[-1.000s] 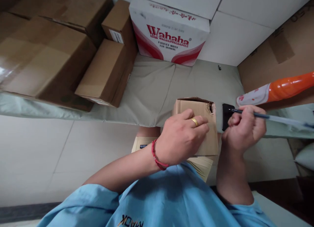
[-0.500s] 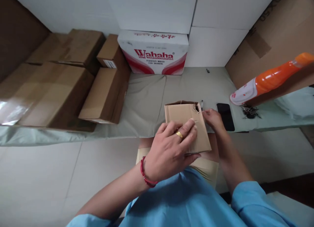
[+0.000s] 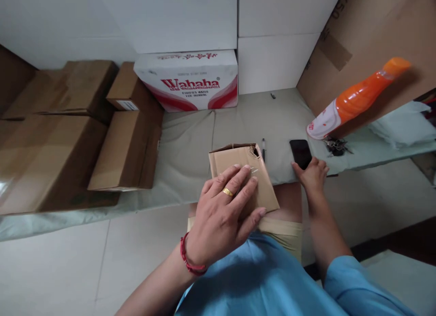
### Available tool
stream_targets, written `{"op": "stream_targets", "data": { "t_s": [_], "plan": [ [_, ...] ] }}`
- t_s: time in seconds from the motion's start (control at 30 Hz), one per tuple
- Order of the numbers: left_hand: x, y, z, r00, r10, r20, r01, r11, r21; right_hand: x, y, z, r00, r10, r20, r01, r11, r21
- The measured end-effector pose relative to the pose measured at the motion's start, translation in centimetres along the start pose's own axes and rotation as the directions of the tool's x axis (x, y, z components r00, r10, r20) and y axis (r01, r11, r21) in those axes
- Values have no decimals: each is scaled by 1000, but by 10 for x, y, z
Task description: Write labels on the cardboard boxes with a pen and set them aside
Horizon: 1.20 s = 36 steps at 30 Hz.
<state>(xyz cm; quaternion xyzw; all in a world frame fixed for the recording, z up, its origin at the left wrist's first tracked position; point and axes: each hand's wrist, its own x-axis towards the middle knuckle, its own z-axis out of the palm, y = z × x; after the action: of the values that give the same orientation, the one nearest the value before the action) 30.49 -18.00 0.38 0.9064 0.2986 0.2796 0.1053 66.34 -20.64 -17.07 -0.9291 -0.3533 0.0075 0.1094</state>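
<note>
A small cardboard box with a torn hole at its far right corner rests at the table's front edge, over my lap. My left hand, with a gold ring and red bracelet, lies flat on top of it, fingers stretched out and thumb near the right side. To the right, my right hand closes round the near end of a black phone lying on the cloth, thumb on its left edge and fingers on its right. Between box and phone lies a pen.
Brown cartons stand on the left, beside a white Wahaha carton at the back. An orange bottle, keys and white plastic bags are on the right. A small dark piece lies farther back.
My right hand has left the box's right side and moved right to the phone. My left hand's fingers have flattened and spread on the box. The view has shifted right.
</note>
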Motion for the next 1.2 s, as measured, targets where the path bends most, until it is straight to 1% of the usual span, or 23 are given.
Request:
{"op": "stream_targets", "data": {
  "t_s": [0.13, 0.23, 0.33, 0.4, 0.47, 0.53, 0.63, 0.7, 0.73, 0.77, 0.83, 0.87, 0.93, 1.0, 1.03, 1.1, 1.2],
  "plan": [
    [1, 2, 2, 1000, -17, -14, 17, 1000, 1, 15, -3, -5, 998, 50, 33, -50, 998, 28],
    [0, 3, 2, 999, -27, -22, 27, 1000, -8, 22, -2, -9, 997, 43, 68, -46, 998, 45],
    [-1, 4, 3, 999, -30, -31, 30, 1000, -9, 23, -2, -15, 997, 15, 71, -19, 998, 57],
    [-1, 3, 3, 999, -27, -37, 27, 1000, -5, 19, -2, -19, 998, 27, 61, -33, 993, 112],
    [-2, 2, 3, 999, -13, -34, 13, 1000, 5, 14, -1, -24, 993, 66, 93, -87, 967, 240],
    [-1, 0, 2, 1000, 5, -11, -5, 1000, 15, 5, -2, -30, 983, 75, 169, -134, 920, 369],
    [1, -3, 2, 1000, 9, 19, -10, 1000, 27, -19, -11, -50, 966, -10, 259, -131, 845, 518],
    [3, -3, 4, 1000, 0, 11, -1, 999, 35, -43, -25, -74, 961, -99, 259, -94, 762, 641],
    [4, -3, 6, 1000, -4, 1, 4, 999, 40, -57, -35, -89, 961, -153, 232, -52, 721, 691],
    [5, -2, 8, 1000, -8, -9, 8, 999, 44, -71, -47, -105, 968, -193, 163, 21, 705, 709],
    [8, -1, 13, 999, -12, -35, 14, 999, 47, -97, -74, -136, 963, -268, -34, 220, 705, 675],
    [10, 0, 16, 999, -16, -49, 18, 999, 43, -109, -87, -149, 941, -311, -137, 323, 696, 642],
    [13, 3, 20, 997, -27, -77, 29, 999, 21, -126, -111, -168, 867, -403, -294, 498, 663, 560],
    [14, 4, 22, 993, -40, -109, 40, 999, -7, -135, -127, -175, 803, -469, -366, 595, 636, 491],
    [15, 5, 22, 991, -43, -124, 41, 999, -19, -138, -132, -176, 787, -489, -376, 617, 633, 467],
    [14, 6, 23, 988, -42, -150, 38, 999, -26, -141, -136, -174, 777, -505, -375, 629, 643, 437],
    [13, 5, 24, 988, -41, -151, 38, 999, -25, -143, -136, -171, 783, -493, -380, 621, 661, 421]
  ]
}}
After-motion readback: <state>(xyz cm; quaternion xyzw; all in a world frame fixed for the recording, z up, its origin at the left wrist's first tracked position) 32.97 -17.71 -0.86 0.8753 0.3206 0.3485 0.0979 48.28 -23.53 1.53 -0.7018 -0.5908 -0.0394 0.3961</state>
